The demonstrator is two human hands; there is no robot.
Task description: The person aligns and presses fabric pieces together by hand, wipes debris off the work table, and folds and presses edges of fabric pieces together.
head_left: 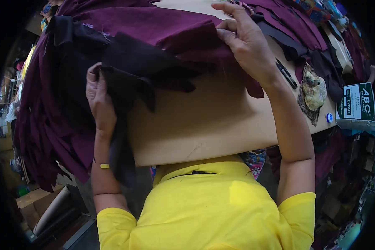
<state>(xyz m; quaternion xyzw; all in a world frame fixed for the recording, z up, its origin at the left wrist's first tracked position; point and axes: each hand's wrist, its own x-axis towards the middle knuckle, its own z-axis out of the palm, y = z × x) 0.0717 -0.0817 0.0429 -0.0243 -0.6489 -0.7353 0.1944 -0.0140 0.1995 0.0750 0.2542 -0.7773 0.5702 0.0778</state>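
Note:
Toward the left, my left hand pinches the edge of a piece of black fabric, which drapes down past my wrist. My right hand, raised at upper center, has its thumb and a finger closed on the corner of a maroon fabric piece. The index finger of that hand stretches away from the pinch. Between my hands the maroon and black pieces overlap above the tan tabletop. Part of the black cloth hides the lower edge of the maroon one.
A heap of maroon fabric hangs over the table's left side. Black-handled thread snips, a crumpled pale cloth and a small blue-and-white round item lie at right. Beside them sits a green-and-white ABC box. More cut fabric lies upper right.

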